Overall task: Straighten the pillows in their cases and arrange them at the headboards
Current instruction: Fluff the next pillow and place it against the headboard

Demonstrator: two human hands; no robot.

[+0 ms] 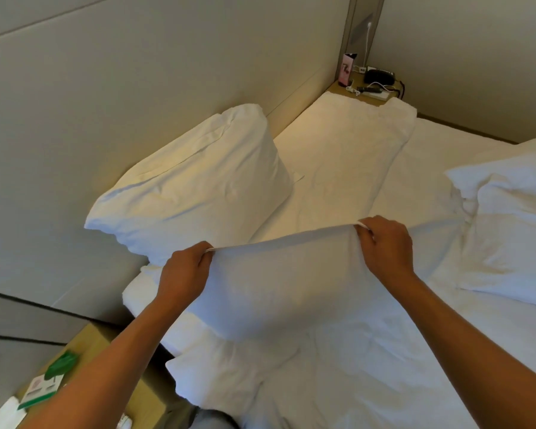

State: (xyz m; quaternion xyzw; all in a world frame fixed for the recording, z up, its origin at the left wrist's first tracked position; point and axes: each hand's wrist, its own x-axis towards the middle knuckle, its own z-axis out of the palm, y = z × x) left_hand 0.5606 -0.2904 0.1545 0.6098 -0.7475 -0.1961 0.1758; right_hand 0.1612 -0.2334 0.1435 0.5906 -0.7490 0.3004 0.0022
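I hold a white pillow (279, 286) in its case above the bed, lifted by its top edge. My left hand (183, 274) pinches the left part of that edge and my right hand (384, 246) pinches the right part, stretching the case taut between them. A second white pillow (195, 184) leans upright against the padded headboard (136, 88) at the left. A third white pillow (514, 230) lies on the bed at the right. The bed's white sheet (338, 156) shows bare between the leaning pillow and the far corner.
A wooden nightstand (381, 88) at the far corner carries a black phone, cables, a power strip and a pink box. A second nightstand (84, 345) at the lower left holds green and white cards. Rumpled white bedding (369, 366) covers the near part of the bed.
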